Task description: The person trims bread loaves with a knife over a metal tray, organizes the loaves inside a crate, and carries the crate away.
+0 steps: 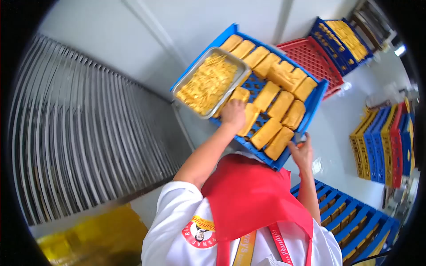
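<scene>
A blue plastic crate (317,99) is in front of me, holding rows of golden bread loaves (267,95). My left hand (234,114) is closed on a loaf (240,94) near the crate's left side, beside a steel tray (242,71). That tray rests over the crate's left part and is filled with yellow-brown strips, seemingly bread trimmings (208,84). At the crate's near right corner is my right hand (302,153), fingers curled around a small tool with an orange part (301,144); its kind is unclear.
Metal racking (88,119) lines the left side. A red crate (310,60) and a blue crate of bread pieces (341,44) are at the back right. Several stacked coloured crates (379,144) stand at right. Another blue crate with loaves (350,217) sits low right. Yellow plastic (95,235) lies lower left.
</scene>
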{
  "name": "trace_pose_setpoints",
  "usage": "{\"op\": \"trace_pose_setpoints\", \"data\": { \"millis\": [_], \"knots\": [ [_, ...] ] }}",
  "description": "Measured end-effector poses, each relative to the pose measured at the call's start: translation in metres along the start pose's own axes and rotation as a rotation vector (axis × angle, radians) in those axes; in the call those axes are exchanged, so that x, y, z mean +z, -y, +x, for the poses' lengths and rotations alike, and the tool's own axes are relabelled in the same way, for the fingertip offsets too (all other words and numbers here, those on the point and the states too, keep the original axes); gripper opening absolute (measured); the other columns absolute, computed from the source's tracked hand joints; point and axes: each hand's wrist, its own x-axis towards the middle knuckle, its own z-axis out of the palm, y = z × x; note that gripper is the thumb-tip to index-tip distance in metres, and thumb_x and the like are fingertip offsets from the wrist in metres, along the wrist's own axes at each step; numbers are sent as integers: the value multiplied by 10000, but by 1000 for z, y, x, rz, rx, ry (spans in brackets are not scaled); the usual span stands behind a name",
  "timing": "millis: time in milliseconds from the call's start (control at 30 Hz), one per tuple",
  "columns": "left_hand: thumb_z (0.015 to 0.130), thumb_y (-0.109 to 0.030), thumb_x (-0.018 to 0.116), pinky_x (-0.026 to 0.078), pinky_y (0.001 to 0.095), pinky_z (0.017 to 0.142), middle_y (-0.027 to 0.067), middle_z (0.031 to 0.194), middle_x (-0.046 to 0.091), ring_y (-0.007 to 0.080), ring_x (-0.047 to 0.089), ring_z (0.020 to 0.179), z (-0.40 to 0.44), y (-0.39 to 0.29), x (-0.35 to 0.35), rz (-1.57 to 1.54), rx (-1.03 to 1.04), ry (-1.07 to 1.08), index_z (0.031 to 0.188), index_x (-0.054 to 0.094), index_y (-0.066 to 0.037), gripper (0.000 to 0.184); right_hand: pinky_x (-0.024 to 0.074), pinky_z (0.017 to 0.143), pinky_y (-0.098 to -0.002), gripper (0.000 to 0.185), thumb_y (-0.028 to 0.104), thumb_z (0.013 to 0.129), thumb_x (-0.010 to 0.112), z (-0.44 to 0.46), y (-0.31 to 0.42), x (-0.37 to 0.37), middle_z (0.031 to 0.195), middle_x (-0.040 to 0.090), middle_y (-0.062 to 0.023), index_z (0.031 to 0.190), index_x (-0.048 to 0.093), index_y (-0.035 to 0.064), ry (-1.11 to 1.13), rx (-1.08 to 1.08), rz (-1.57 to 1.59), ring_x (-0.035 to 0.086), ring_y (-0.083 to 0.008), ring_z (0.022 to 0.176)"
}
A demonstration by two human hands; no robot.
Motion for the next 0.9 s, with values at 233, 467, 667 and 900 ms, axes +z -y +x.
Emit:
{"op": "trace_pose_setpoints", "data": {
  "millis": [233, 467, 667, 900],
  "knots": [
    [900, -200, 530, 495, 487, 830, 190, 1155, 569, 372, 576, 1034, 2, 3, -4, 120, -39, -30, 1207, 585, -140, 317, 519, 798, -477, 824, 135, 718, 615, 15, -18, 23, 1028, 631, -344, 1410, 310, -193, -31, -118, -67, 639, -462, 937],
    [867, -126, 572, 505, 496, 802, 217, 1059, 537, 395, 571, 986, -27, 6, -5, 44, -61, -23, 1223, 578, -159, 357, 518, 764, -470, 866, 154, 714, 625, 27, -20, 12, 961, 640, -291, 1421, 275, -203, 19, -157, -25, 640, -438, 842],
    [871, -282, 654, 480, 519, 897, 225, 1155, 570, 420, 574, 1044, -32, -24, -29, 34, -119, 19, 1279, 548, -101, 459, 519, 793, -460, 910, 169, 721, 630, 35, -24, 5, 978, 639, -313, 1422, 209, -230, 141, -178, 10, 641, -442, 891],
    [848, -316, 693, 448, 483, 994, 237, 1303, 533, 416, 527, 1176, 22, -74, -44, -175, 83, -101, 1342, 508, -31, 600, 518, 792, -488, 935, 178, 729, 627, 38, -30, 2, 996, 639, -332, 1435, 164, -222, 134, -216, 52, 642, -467, 882]
  ]
}}
